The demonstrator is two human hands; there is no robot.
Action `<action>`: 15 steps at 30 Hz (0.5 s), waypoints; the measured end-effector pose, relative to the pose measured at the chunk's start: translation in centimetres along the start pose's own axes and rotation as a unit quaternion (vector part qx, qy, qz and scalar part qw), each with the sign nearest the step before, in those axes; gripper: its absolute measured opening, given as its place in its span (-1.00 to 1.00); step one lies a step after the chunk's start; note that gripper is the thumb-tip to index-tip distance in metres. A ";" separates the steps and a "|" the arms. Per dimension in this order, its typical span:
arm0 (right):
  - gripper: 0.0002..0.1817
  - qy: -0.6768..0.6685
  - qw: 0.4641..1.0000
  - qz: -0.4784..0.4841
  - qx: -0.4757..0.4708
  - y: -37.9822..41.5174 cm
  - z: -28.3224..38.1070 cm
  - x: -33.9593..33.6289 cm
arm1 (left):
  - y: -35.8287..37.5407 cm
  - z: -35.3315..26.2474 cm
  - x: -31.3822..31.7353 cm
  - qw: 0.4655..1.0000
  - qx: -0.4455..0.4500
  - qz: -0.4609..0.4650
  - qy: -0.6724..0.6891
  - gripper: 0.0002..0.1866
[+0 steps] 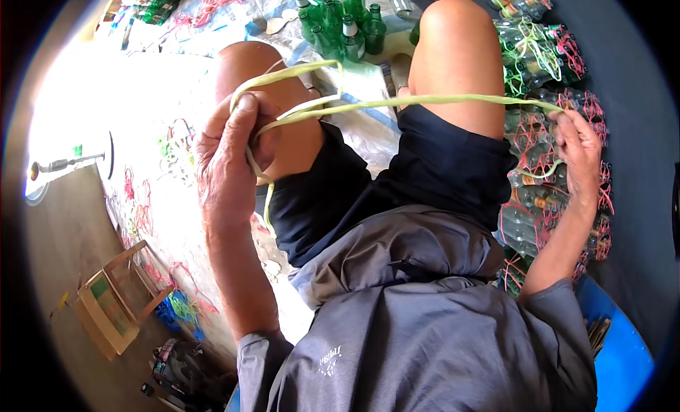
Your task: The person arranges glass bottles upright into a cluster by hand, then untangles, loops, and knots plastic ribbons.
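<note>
A long strip of yellow-green plastic twine (425, 100) is stretched across above my thighs. My left hand (230, 150) is closed on it, the thumb pressed against the fingers. A loop of the twine stands out from this hand over my left knee, and a loose tail hangs below. At the other side my right hand (577, 146) pinches the twine between thumb and fingertips, with a short end curling down beneath it. Past my knees, several green glass bottles (348, 30) stand upright together on the floor sheet.
Bundles of clear bottles (531, 146) bound with pink string line my right side, and a bundle with green twine (535, 51) lies farther up. Pink string scraps (212, 5) litter the floor. A wooden frame with cardboard (113, 306) is at lower left, a blue container (620, 341) at lower right.
</note>
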State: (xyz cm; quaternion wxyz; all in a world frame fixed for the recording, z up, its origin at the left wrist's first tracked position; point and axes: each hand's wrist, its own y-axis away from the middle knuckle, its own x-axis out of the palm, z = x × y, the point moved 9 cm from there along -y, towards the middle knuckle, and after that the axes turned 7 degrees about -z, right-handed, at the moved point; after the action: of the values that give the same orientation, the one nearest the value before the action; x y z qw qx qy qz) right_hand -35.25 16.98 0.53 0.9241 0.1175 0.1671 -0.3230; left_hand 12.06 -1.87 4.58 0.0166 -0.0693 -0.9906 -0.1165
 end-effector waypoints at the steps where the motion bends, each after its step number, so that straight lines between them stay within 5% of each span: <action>1: -0.72 -0.009 1.000 -0.016 -0.005 -0.4 -0.5 -0.7 | 0.0 0.1 -0.2 1.000 0.002 0.003 -0.012 -0.71; 11: -0.70 0.034 0.989 -0.119 0.080 -4.0 -8.6 -9.2 | -0.3 -0.2 -3.3 0.999 0.018 -0.033 -0.032 -0.68; 15: -0.70 0.248 0.957 -0.151 0.018 -5.8 -13.6 -13.5 | -0.3 -0.2 -3.4 0.999 0.022 -0.037 -0.019 -0.70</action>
State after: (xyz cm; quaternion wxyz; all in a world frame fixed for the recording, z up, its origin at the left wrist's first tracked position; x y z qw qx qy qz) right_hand -52.10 24.49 -7.35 0.7917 0.1841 0.4012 -0.4222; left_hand 15.42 -2.70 4.57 -0.0047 -0.0345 -0.9949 -0.0944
